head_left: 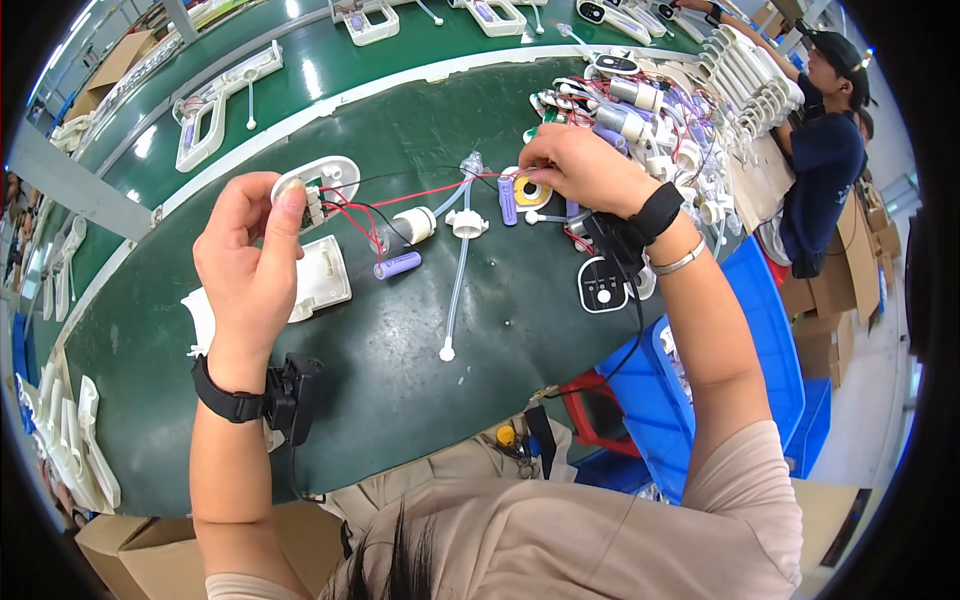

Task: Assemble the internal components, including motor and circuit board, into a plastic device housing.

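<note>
Between the thumb and fingers of my left hand (pixel 245 240) is a white oval control panel (pixel 335 174), its circuit board and wires showing. My right hand (pixel 585 168) is closed in a pinch at a white-rimmed part with a yellow ring (pixel 530 190); what its fingertips grip is hidden. A red wire (pixel 425 190) stretches from the panel toward that hand. Below the wire lie a silver-and-white cylinder motor (pixel 408 228) and a purple battery (pixel 397 265). Another purple battery (pixel 508 201) is beside the yellow ring. A clear tube (pixel 457 300) with a white tip runs down the green mat.
A white housing shell (pixel 322 280) lies by my left wrist. Piled motors, batteries and wires (pixel 640 110) spread at the far right, near a dark panel (pixel 602 285). Blue bins (pixel 750 320) stand right. Beyond the mat, a green conveyor (pixel 320 70) carries white housings. A person (pixel 825 150) works at far right.
</note>
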Demonstrator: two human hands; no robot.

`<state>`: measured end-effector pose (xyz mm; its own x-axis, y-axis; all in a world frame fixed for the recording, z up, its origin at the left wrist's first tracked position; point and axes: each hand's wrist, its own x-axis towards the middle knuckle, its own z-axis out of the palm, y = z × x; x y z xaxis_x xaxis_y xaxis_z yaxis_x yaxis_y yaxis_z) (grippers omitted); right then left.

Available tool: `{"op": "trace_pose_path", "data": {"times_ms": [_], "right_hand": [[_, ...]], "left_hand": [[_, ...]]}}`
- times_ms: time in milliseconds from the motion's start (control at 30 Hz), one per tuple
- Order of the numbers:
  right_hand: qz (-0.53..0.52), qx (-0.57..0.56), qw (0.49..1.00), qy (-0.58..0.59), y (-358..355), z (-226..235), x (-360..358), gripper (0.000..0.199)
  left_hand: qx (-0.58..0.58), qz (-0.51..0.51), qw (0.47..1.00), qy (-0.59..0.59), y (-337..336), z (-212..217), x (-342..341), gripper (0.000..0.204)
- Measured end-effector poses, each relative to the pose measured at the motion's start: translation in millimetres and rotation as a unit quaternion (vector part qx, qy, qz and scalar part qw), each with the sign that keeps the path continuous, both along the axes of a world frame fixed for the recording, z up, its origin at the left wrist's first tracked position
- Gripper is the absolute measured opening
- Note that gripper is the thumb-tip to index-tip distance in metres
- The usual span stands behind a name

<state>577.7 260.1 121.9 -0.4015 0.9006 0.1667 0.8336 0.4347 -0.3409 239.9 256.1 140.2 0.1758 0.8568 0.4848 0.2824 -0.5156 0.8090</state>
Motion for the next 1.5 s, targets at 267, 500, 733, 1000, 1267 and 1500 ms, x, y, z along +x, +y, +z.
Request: {"op": "trace_pose_path", "data": {"times_ms": [267,500,733,1000,1267,1500], "right_hand": [[0.012,0.041,0.998,0.034,-0.6,6.2,-5.0,0.008],[-0.112,-0.073,0.981,0.139,-2.1,10.3,-8.9,0.005],[-0.095,-0.100,0.956,0.259,5.5,14.9,1.4,0.011],[-0.186,0.032,0.953,0.236,7.1,5.1,22.3,0.018],[0.045,0.030,0.926,0.374,-40.9,47.3,-85.8,0.041],[0.127,-0.363,0.815,0.434,-41.3,52.7,-170.1,0.052]], "left_hand": [[0.037,-0.003,0.999,0.030,-7.6,1.5,-0.3,0.019],[0.146,-0.067,0.985,0.069,-39.3,17.7,13.0,0.013],[0.237,-0.242,0.925,0.175,-48.4,10.7,37.6,0.017],[0.168,-0.100,0.977,0.086,-38.3,12.2,21.0,0.015],[0.082,-0.059,0.994,-0.047,-27.4,69.6,-9.2,0.020],[0.063,-0.078,0.992,-0.074,-29.0,97.6,-28.9,0.017]]}}
